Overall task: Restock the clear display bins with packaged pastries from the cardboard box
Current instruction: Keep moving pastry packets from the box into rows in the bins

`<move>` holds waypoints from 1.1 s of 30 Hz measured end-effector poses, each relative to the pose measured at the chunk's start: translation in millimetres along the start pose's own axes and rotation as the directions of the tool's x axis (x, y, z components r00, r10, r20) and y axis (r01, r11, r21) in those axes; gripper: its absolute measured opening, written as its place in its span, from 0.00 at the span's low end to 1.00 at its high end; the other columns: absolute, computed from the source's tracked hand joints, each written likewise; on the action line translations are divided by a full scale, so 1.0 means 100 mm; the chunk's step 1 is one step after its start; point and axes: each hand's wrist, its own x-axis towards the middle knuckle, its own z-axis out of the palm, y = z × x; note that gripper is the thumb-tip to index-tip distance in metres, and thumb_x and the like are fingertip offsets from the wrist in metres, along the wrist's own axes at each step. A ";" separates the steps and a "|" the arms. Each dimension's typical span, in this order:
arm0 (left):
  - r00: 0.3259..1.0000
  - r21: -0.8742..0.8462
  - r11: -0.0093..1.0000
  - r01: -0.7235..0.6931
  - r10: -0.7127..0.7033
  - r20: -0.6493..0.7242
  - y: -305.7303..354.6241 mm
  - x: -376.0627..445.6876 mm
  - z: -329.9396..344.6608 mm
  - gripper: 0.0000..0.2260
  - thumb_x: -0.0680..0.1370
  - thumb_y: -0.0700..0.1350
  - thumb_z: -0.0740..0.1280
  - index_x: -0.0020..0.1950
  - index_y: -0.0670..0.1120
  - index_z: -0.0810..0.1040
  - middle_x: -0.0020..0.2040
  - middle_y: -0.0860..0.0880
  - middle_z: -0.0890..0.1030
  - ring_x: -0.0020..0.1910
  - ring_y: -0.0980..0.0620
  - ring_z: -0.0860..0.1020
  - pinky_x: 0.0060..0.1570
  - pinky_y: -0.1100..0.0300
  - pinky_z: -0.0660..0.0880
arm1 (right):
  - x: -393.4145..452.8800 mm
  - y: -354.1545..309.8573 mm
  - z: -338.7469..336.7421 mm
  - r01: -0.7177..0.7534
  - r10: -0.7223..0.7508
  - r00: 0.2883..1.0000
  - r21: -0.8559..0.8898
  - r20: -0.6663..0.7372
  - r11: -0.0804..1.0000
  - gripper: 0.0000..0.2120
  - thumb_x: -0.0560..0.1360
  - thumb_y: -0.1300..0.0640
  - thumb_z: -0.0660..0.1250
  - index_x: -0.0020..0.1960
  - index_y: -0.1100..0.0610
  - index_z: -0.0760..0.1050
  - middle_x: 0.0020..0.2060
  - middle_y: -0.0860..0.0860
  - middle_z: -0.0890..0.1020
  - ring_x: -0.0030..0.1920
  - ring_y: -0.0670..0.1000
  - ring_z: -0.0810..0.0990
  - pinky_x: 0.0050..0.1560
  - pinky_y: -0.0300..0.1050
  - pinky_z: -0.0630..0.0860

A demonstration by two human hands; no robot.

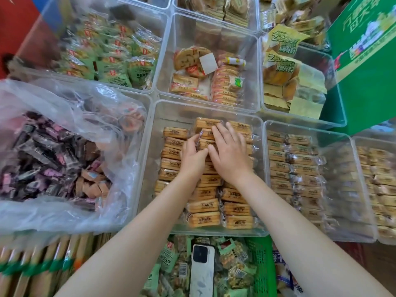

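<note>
Head view: both hands, left hand [192, 156] and right hand [230, 154], flat on pastry packs [205, 205].

Two hands [214, 155] — one phone [202, 271]

A red floor or wall surface [15, 24] fills the top left corner, edged by a blue strip [41, 2]. At the lower right, a patch of brown floor [368, 254] shows. A green plastic crate [262, 264] sits at the bottom edge. The light is bright and even, leaving glare on clear plastic.
</note>
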 end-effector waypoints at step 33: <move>0.998 0.381 0.923 -0.062 0.064 0.007 -0.17 -0.91 -0.29 0.17 0.81 0.44 0.67 0.70 0.51 0.71 0.60 0.50 0.78 0.55 0.52 0.77 0.48 0.60 0.74 | -1.47 -0.15 0.08 -0.320 0.335 0.939 0.165 -0.075 0.933 0.23 0.79 0.51 0.59 0.71 0.57 0.69 0.70 0.56 0.71 0.72 0.57 0.66 0.73 0.57 0.66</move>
